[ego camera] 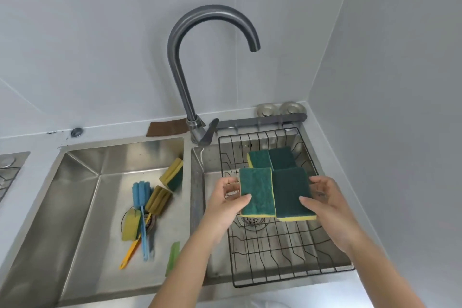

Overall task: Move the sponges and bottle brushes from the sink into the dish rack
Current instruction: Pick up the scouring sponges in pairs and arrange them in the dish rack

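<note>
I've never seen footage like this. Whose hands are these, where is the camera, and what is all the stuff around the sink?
There is no machine here: a person works with bare hands, and the single camera sits on their head, looking forward and down. That is why you see only forearms and hands.

The left hand holds one green and yellow sponge, and the right hand holds another sponge, both above a black wire dish rack that sits over the right basin. Two more sponges already lie at the rack's far end.

In the left basin things still wait: a blue bottle brush, a yellow-handled brush, three yellowish sponges and a pale green object I cannot identify. A curved tap stands between the basins.
</note>
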